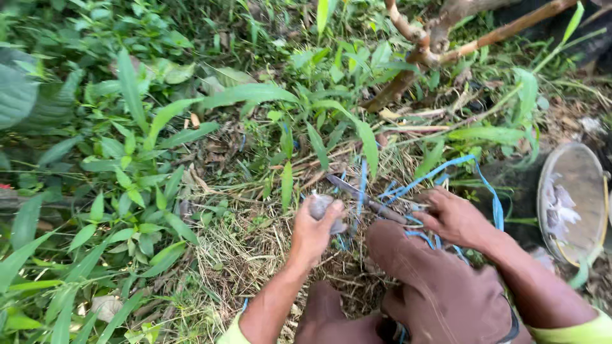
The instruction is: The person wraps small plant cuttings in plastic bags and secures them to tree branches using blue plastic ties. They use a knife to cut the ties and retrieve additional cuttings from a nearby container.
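Observation:
My left hand (313, 230) is closed around a small grey stone (320, 205) and rests on dry grass. My right hand (451, 216) grips the handle of a long blade (357, 192) that lies flat on the ground, pointing left toward the stone. Blue cord (446, 167) loops around the blade and over my right wrist. My knee in brown trousers (433, 280) sits just below both hands.
Green leafy weeds (127, 159) fill the left and top. Bare brown branches (440, 44) rise at the upper right. A round metal bowl (574, 200) with pale scraps inside lies tilted at the right edge. Dry grass (242, 248) covers the ground by my hands.

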